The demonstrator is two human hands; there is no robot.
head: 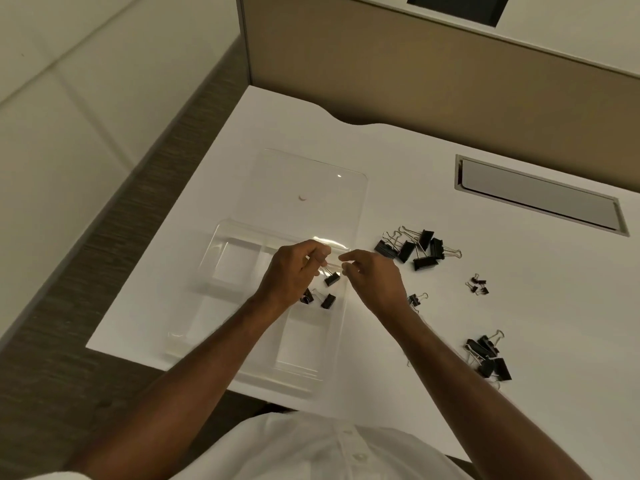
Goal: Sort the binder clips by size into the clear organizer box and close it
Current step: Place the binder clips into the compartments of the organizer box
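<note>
A person in a white shirt leans over a white bench, both bare forearms reaching out above a clear organizer box that lies open near the bench's left edge. Its clear lid is folded back flat on the bench on the far side. The left hand hovers over the box's right-hand part, its fingers curled and pinching the wire handle of a medium black binder clip, which hangs just below them over a compartment. Two more medium clips lie in that compartment beneath the wrist. The right hand is close beside the left, over the box's right rim, its fingers loosely bent and holding nothing that I can make out.

To the right of the box, a cluster of large clips sits on the bench. Farther right lie a few tiny clips. One medium clip rests just beside the right wrist, and another heap of large clips lies beside the right forearm. A grey recessed hatch is set into the bench further back, below a beige partition.
</note>
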